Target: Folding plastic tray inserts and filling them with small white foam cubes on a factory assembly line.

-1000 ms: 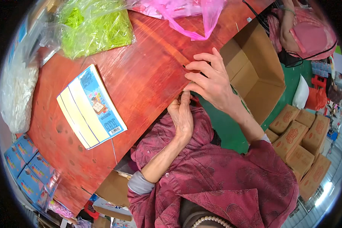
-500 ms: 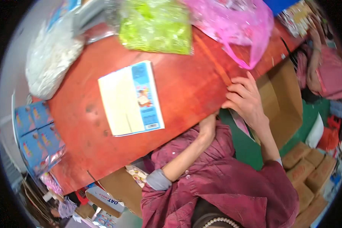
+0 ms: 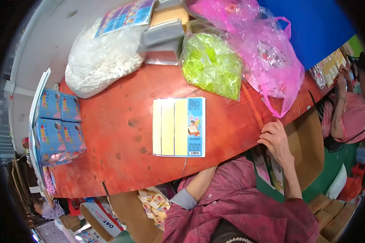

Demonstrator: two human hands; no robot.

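Note:
My right hand [image 3: 276,139] is at the table's near edge, on the right. Its fingers are loosely bent and apart, with nothing visible in them, and the fingertips are just below the handle loops of a pink plastic bag [image 3: 286,52]. My left forearm [image 3: 202,182] reaches to the near edge in front of my body. The left hand itself is hidden below the tabletop, so its fingers do not show. Flat on the red table [image 3: 117,121], left of my right hand, lies a pale yellow printed card [image 3: 168,127] with a blue strip down its right side.
At the back are a clear bag of white pieces [image 3: 105,60], a bag of bright green strips [image 3: 211,65] and plastic bins [image 3: 162,44]. Blue boxes [image 3: 61,125] are stacked at the left end. An open carton [image 3: 306,141] stands at right; another person [image 3: 344,109] works beyond.
My view has turned and shifted, so the table looks more level and the card straighter. My right hand stays near the table edge, fingers slightly more bent. The left hand has sunk further from sight.

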